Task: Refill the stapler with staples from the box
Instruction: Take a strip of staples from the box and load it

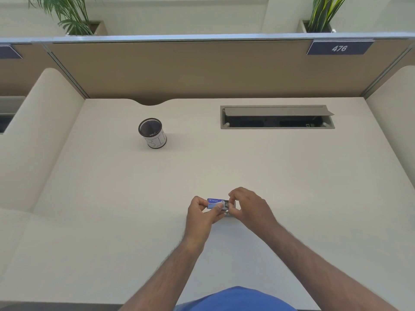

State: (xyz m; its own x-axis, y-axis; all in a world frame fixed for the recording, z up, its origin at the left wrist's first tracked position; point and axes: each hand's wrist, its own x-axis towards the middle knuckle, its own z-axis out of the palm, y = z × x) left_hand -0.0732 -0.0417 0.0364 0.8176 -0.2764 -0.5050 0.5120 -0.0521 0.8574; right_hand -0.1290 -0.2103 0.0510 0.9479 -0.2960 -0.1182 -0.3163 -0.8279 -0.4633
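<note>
A small blue and white staple box (215, 202) is held just above the desk near its front middle. My left hand (202, 217) grips the box's left part between thumb and fingers. My right hand (249, 206) pinches the box's right end, where a grey inner tray or staples show (227, 205). Whether the box touches the desk is unclear. No stapler is visible; a small grey piece (227, 213) under the hands is too hidden to identify.
A black mesh cup (152, 134) with a white label stands at the back left of the cream desk (292, 176). An open cable hatch (277, 117) sits at the back right. Partition walls enclose the desk; two plants stand behind.
</note>
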